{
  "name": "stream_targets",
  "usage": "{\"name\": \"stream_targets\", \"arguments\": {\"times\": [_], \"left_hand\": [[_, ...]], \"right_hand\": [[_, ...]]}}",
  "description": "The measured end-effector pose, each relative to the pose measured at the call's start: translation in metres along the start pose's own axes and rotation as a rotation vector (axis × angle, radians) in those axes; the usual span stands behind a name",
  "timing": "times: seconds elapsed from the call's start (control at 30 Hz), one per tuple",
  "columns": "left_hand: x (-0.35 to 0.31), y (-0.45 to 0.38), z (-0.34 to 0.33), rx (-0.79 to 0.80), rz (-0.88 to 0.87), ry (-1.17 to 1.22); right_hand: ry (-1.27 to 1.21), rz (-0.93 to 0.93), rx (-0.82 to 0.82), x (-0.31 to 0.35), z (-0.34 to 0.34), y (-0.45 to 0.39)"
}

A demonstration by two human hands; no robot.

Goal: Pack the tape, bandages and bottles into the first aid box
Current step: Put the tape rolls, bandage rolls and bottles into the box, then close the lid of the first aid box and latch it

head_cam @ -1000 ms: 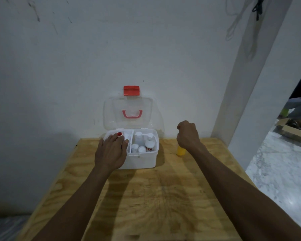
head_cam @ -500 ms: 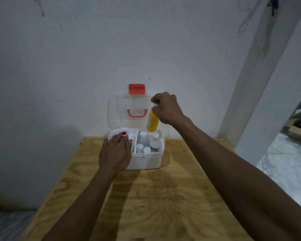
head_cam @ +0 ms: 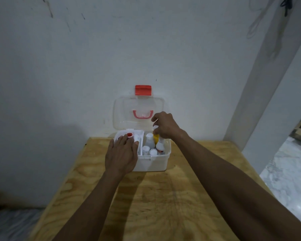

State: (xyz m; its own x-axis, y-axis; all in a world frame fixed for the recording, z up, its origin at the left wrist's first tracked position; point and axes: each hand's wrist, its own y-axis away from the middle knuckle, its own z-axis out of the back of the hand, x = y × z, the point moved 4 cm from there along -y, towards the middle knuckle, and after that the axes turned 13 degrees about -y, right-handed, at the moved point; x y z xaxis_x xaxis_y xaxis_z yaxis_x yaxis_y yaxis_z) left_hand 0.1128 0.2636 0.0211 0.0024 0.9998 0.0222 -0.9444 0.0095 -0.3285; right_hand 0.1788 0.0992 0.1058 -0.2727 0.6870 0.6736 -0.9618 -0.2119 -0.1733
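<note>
yellow bottle lowered into box, right compartment

head view: right hand closed around the top of the yellow bottle, which now sits down among the white bottles in the right compartment of the first aid box; half a second ago it hung above the box. left hand flat, fingers spread, resting on the box's left side, unchanged. clear lid upright against the wall. box on plywood table.
</note>
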Motion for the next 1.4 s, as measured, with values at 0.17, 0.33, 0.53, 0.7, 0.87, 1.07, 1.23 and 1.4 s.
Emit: {"name": "stream_targets", "arguments": {"times": [0.17,0.33,0.53,0.7,0.87,1.07,1.23,1.4], "left_hand": [[-0.001,0.000,0.001,0.011,-0.003,0.021],[0.000,0.001,0.001,0.005,-0.006,0.023],[0.000,0.001,0.002,-0.003,-0.008,0.018],[0.000,0.000,0.000,-0.006,-0.006,0.003],[0.000,0.000,0.001,-0.006,-0.005,-0.001],[0.000,0.000,0.001,0.003,-0.003,0.014],[0.000,0.002,0.004,-0.015,-0.011,0.008],[0.001,0.000,0.001,-0.028,-0.015,0.003]], "right_hand": [[-0.030,-0.074,0.025,-0.010,-0.008,-0.004],[-0.038,-0.090,0.032,-0.010,-0.004,-0.009],[-0.042,-0.064,0.004,-0.008,0.006,-0.013],[-0.054,0.078,-0.199,0.013,0.028,-0.022],[-0.062,0.146,-0.398,0.037,0.043,-0.041],[-0.114,0.041,-0.336,0.038,0.041,-0.067],[-0.221,-0.027,-0.357,0.035,0.039,-0.075],[-0.355,-0.048,-0.387,0.034,0.040,-0.073]]}}
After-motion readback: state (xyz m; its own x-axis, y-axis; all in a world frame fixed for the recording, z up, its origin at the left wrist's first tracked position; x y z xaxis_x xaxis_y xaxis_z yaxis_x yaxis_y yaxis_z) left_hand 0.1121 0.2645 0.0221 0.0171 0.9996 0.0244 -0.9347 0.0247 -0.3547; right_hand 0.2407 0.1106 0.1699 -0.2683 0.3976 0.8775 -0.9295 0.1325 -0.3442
